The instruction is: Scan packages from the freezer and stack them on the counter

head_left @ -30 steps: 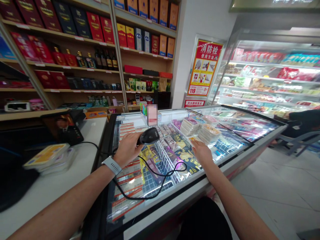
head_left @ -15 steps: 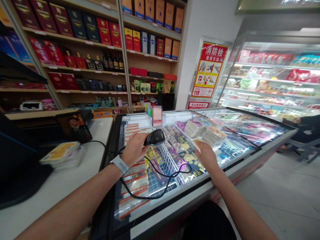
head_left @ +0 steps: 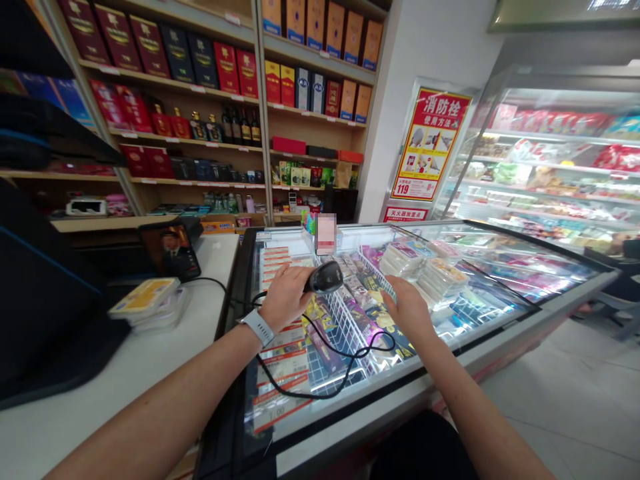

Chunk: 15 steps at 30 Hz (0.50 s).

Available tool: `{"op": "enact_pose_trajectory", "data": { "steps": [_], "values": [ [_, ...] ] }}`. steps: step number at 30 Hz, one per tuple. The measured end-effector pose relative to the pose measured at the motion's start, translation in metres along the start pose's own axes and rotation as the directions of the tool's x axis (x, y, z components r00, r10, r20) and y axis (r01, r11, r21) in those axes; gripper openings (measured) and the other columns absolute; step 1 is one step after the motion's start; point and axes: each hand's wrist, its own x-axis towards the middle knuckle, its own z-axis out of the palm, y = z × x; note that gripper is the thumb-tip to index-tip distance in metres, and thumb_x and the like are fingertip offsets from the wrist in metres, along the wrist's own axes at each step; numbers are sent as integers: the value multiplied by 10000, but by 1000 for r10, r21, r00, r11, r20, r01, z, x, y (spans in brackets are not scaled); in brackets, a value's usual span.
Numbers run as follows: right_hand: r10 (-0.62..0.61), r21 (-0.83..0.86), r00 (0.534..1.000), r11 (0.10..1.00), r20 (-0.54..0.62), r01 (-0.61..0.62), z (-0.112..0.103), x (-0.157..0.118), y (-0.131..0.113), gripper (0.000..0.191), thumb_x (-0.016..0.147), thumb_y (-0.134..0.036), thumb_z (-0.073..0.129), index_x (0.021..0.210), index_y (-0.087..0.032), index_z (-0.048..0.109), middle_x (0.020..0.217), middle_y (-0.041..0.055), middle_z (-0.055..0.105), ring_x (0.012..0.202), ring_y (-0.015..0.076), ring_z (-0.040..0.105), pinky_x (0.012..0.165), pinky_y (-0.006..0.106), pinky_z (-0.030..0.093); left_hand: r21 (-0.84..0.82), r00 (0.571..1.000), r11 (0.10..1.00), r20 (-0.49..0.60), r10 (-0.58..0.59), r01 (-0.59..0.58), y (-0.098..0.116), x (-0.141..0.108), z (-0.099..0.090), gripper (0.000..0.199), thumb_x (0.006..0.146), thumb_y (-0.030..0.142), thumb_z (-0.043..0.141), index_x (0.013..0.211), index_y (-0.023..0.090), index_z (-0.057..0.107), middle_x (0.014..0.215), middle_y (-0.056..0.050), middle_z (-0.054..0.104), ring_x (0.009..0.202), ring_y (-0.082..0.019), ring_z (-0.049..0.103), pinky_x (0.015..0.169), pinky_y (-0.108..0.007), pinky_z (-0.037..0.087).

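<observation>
ROOM: air above the long glass-topped chest freezer point(head_left: 510, 267), right of the bare right hand point(head_left: 407, 308) | BLOCK: black handheld barcode scanner point(head_left: 325, 277) in the left hand point(head_left: 285, 298); thin black coiled cable point(head_left: 345, 380) looping over the glass; yellow-labelled plastic-wrapped food packs point(head_left: 147, 305) stacked on the white counter point(head_left: 100, 400)

"Where does the view come from?"

"1 camera, worn on the person's head, facing forward and down."

"How near is it?"

"Close: the left hand point(head_left: 285, 298) and right hand point(head_left: 407, 308) reach in from below, over a glass-topped freezer point(head_left: 400, 393), with wooden shelves point(head_left: 200, 137) farther off."
</observation>
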Motion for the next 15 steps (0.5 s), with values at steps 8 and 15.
{"op": "enact_pose_trajectory", "data": {
  "steps": [8,15],
  "values": [
    [-98,97,993,990,-66,104,-17,28,-53,395,978,-343,429,1277,-139,589,1245,143,663,1188,273,591,1057,436,456,-6,1000,1000,-6,3,-3,0,-1,2,388,827,170,585,1214,187,558,1194,-90,685,1143,-269,601,1130,-499,311],
    [-196,202,975,956,-106,214,-30,49,-115,386,977,-332,438,1289,-167,597,1270,135,653,1220,280,573,1073,471,442,-22,1000,1000,-10,13,-13,0,-3,1,374,836,167,574,1208,193,554,1176,-82,687,1137,-254,605,1141,-500,309]
  ]
}}
